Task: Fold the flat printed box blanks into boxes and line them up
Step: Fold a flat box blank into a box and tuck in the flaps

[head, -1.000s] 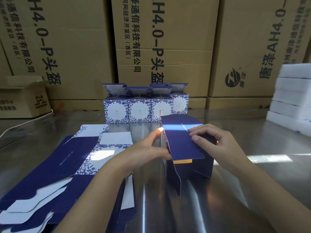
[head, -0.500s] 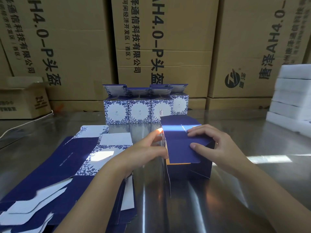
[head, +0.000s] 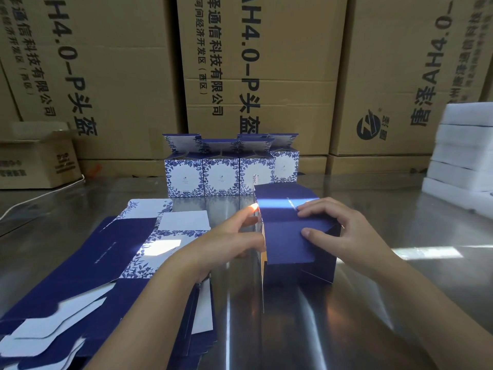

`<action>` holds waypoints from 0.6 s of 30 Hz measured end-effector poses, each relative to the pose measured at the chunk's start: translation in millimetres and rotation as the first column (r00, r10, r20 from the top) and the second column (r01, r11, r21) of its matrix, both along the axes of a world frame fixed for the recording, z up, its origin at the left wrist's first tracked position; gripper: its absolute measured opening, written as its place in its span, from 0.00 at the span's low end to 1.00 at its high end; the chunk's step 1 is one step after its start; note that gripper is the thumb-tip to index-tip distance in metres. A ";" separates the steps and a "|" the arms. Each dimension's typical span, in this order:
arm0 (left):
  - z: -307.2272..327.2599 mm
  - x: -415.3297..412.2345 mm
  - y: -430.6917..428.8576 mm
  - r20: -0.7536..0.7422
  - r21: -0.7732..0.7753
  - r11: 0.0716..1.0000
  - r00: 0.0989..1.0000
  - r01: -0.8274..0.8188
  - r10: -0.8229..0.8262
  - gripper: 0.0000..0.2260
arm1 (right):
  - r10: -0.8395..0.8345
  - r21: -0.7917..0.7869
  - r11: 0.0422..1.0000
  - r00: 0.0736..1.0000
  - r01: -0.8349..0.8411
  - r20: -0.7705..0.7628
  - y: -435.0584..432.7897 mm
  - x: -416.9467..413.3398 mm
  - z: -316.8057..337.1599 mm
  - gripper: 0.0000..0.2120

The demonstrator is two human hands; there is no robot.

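Note:
A dark blue box [head: 290, 236] stands half-folded on the steel table [head: 373, 303], its end flap hanging down toward me. My right hand [head: 338, 231] lies over its top, fingertips and thumb pressing the flap at the fold. My left hand [head: 229, 239] holds the box's left side, thumb up along the edge. A pile of flat blue-and-white printed blanks [head: 101, 265] lies at the left. Several folded boxes [head: 221, 177] with blue floral fronts stand in a row at the back, their top lids open.
Big brown cartons [head: 261, 76] form a wall behind the table. A small open carton [head: 37, 161] sits at the far left. White foam slabs [head: 464, 156] are stacked at the right edge. A white cable [head: 40, 196] runs along the left.
The front flap has swung further down over the box's near face, covering the orange inside. My right hand slid a little down and forward on the flap; the left stayed at the side.

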State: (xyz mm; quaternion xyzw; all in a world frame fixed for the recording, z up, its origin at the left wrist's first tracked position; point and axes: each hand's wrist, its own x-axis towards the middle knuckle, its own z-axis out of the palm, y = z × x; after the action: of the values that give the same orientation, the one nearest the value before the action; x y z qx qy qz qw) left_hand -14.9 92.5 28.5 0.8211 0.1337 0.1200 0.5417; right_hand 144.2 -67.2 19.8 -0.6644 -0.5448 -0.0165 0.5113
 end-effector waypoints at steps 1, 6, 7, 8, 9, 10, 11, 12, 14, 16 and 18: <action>-0.4 0.3 0.4 0.002 -0.006 1.000 1.000 0.000 0.000 0.27 | 0.000 0.001 1.000 1.000 0.000 0.000 0.2 0.3 -0.2 0.11; -1.3 1.3 0.9 0.014 -0.010 1.000 1.000 -0.017 0.017 0.25 | -0.013 0.005 1.000 1.000 0.013 0.010 1.4 1.8 -1.7 0.11; -1.3 1.3 0.5 0.012 -0.006 1.000 1.000 -0.025 0.025 0.24 | -0.016 0.007 1.000 1.000 0.016 0.013 1.5 2.1 -1.8 0.11; -1.3 1.8 0.3 0.006 0.004 0.999 0.999 -0.039 0.039 0.23 | -0.017 0.011 1.000 1.000 0.017 0.013 1.4 2.6 -1.9 0.11; -2.0 2.6 -0.1 -0.001 0.020 0.998 0.998 -0.055 0.055 0.25 | -0.017 0.015 1.000 1.000 0.017 0.008 1.3 3.3 -2.0 0.11; -2.6 3.7 -0.5 -0.004 0.040 0.996 0.997 -0.073 0.074 0.29 | -0.017 0.019 1.000 1.000 0.017 0.001 1.2 3.8 -2.1 0.11; -3.8 4.8 -0.9 -0.001 0.057 0.993 0.995 -0.099 0.099 0.35 | -0.016 0.023 1.000 1.000 0.017 -0.009 1.5 4.2 -2.3 0.11; -4.7 5.7 -1.8 0.003 0.070 0.989 0.991 -0.132 0.132 0.41 | -0.016 0.027 0.999 1.000 0.016 -0.021 1.9 4.5 -2.7 0.11; -5.3 7.0 -4.7 0.033 0.105 0.978 0.983 -0.181 0.179 0.44 | -0.017 0.045 0.999 0.999 0.019 -0.039 3.1 5.0 -3.6 0.10; -5.4 8.3 -7.4 0.108 0.170 0.966 0.978 -0.193 0.176 0.39 | -0.023 0.063 0.998 0.999 0.026 -0.044 4.1 5.1 -4.4 0.10; -6.2 10.0 -7.7 0.203 0.234 0.952 0.967 -0.198 0.151 0.31 | -0.031 0.075 0.997 0.999 0.033 -0.037 4.8 5.0 -4.7 0.10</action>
State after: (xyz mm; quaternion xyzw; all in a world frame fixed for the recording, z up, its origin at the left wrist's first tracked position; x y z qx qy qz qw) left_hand -4.9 84.9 22.3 0.8536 0.1392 0.2586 0.4302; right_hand 149.2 -62.4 15.1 -0.6534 -0.5237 -0.0333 0.5456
